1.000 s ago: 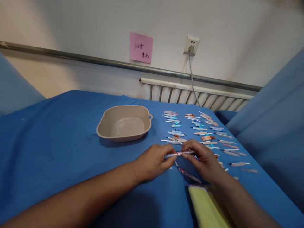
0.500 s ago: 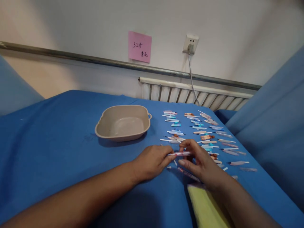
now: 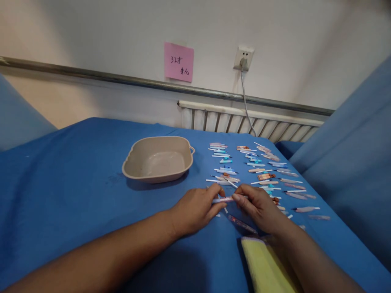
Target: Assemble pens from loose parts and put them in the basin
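Between my two hands is a slim pink-and-white pen, lying roughly level above the blue cloth. My left hand has thumb and fingertips around its left end. My right hand pinches the right end between thumb and fingers, which hide that tip. Just below lies a patterned pen barrel on the cloth, beside the right wrist. A small white piece rests under the left fingertips. Pen parts with a white stick lie right behind the hands.
A beige plastic basin stands left of centre. Several rows of pen parts cover the right side of the blue cloth. A folded yellow cloth lies near my right forearm. Behind are a radiator and a metal rail.
My right fingers have closed onto the pen's right end; before, they were more spread around it. The pen has shifted slightly left, and the left fingers have re-formed around its end.
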`<state>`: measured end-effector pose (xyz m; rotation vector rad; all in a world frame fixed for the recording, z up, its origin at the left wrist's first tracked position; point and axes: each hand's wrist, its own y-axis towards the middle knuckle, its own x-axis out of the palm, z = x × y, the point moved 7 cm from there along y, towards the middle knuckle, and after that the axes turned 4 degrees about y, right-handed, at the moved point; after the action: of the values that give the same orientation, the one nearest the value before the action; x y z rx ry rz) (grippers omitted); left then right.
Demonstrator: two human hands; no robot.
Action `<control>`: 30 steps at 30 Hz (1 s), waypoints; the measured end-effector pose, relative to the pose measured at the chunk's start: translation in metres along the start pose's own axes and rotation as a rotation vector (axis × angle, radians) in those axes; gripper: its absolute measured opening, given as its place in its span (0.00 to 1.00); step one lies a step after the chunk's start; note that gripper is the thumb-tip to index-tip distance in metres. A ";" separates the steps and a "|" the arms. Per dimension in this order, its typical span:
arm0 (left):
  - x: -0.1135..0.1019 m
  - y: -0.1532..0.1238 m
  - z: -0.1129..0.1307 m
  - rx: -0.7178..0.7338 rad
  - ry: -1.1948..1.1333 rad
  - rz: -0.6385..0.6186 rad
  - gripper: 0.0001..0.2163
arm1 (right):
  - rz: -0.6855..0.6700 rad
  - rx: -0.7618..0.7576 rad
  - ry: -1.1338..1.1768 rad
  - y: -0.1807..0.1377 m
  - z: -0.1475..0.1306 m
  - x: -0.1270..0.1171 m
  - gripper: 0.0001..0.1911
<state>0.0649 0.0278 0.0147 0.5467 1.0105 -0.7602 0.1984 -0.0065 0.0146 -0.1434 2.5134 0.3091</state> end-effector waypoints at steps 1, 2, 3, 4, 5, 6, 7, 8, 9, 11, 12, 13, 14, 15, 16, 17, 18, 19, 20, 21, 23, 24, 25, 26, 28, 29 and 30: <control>0.001 0.000 0.001 0.002 0.005 -0.009 0.11 | -0.009 0.011 0.019 0.000 0.001 0.001 0.15; 0.001 0.000 0.001 0.003 0.010 -0.017 0.11 | -0.015 0.023 0.039 0.000 0.002 0.001 0.15; 0.001 0.000 0.002 0.004 0.014 -0.020 0.11 | -0.020 0.038 0.060 0.001 0.004 0.002 0.16; 0.000 -0.001 0.004 0.005 0.017 -0.018 0.11 | -0.028 0.054 0.084 0.001 0.007 0.003 0.16; -0.001 -0.001 0.005 0.007 0.018 -0.014 0.11 | -0.039 0.070 0.111 0.001 0.009 0.004 0.18; -0.003 -0.002 0.007 0.009 0.015 -0.014 0.11 | -0.048 0.086 0.141 0.002 0.012 0.004 0.19; -0.004 -0.003 0.009 0.011 0.005 -0.022 0.12 | -0.058 0.103 0.174 0.002 0.016 0.005 0.20; -0.005 -0.004 0.011 0.015 -0.019 -0.036 0.13 | -0.064 0.118 0.209 0.002 0.019 0.006 0.21; -0.006 -0.005 0.014 0.021 -0.058 -0.054 0.14 | -0.068 0.132 0.245 0.002 0.022 0.006 0.21; -0.010 -0.008 0.018 0.033 -0.158 -0.081 0.14 | -0.071 0.151 0.320 0.003 0.028 0.006 0.20; -0.012 -0.008 0.019 0.036 -0.205 -0.088 0.14 | -0.071 0.157 0.362 0.003 0.029 0.006 0.20; -0.015 -0.009 0.020 0.035 -0.244 -0.091 0.13 | -0.070 0.159 0.406 0.002 0.031 0.007 0.19; -0.017 -0.009 0.019 0.022 -0.272 -0.093 0.12 | -0.064 0.158 0.451 0.002 0.031 0.006 0.18; -0.020 -0.008 0.018 0.004 -0.289 -0.096 0.11 | -0.052 0.154 0.492 0.002 0.032 0.006 0.17; -0.023 -0.008 0.016 -0.018 -0.294 -0.090 0.10 | -0.031 0.146 0.530 0.002 0.032 0.004 0.16; -0.026 -0.007 0.014 -0.040 -0.283 -0.073 0.09 | -0.005 0.132 0.566 0.002 0.032 0.003 0.15; -0.030 -0.006 0.012 -0.059 -0.258 -0.041 0.08 | 0.022 0.116 0.601 0.002 0.031 0.001 0.14; -0.035 -0.006 0.011 -0.073 -0.221 0.002 0.08 | 0.046 0.099 0.635 0.002 0.031 -0.001 0.13; -0.041 -0.006 0.010 -0.082 -0.181 0.051 0.07 | 0.067 0.084 0.666 0.002 0.030 -0.002 0.12; -0.046 -0.006 0.010 -0.089 -0.143 0.103 0.06 | 0.083 0.071 0.693 0.001 0.030 -0.003 0.11; -0.056 -0.008 0.008 -0.109 -0.105 0.196 0.05 | 0.090 0.063 0.721 0.002 0.028 -0.003 0.11; -0.059 -0.008 0.006 -0.124 -0.114 0.234 0.06 | 0.080 0.066 0.723 0.002 0.026 -0.001 0.11; -0.062 -0.008 0.003 -0.144 -0.146 0.261 0.07 | 0.065 0.070 0.717 0.002 0.023 0.001 0.11; -0.063 -0.008 0.000 -0.167 -0.207 0.278 0.08 | 0.046 0.075 0.706 0.003 0.020 0.004 0.11; -0.062 -0.006 -0.007 -0.213 -0.427 0.282 0.10 | 0.017 0.081 0.672 0.003 0.014 0.010 0.11; -0.060 -0.005 -0.010 -0.236 -0.569 0.268 0.09 | 0.020 0.078 0.652 0.004 0.010 0.013 0.11; -0.057 -0.004 -0.012 -0.255 -0.714 0.250 0.09 | 0.036 0.071 0.632 0.004 0.007 0.014 0.11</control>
<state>0.0375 0.0515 0.0603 0.1451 0.3545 -0.5273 0.1904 -0.0017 0.0013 -0.1911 3.1514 0.2086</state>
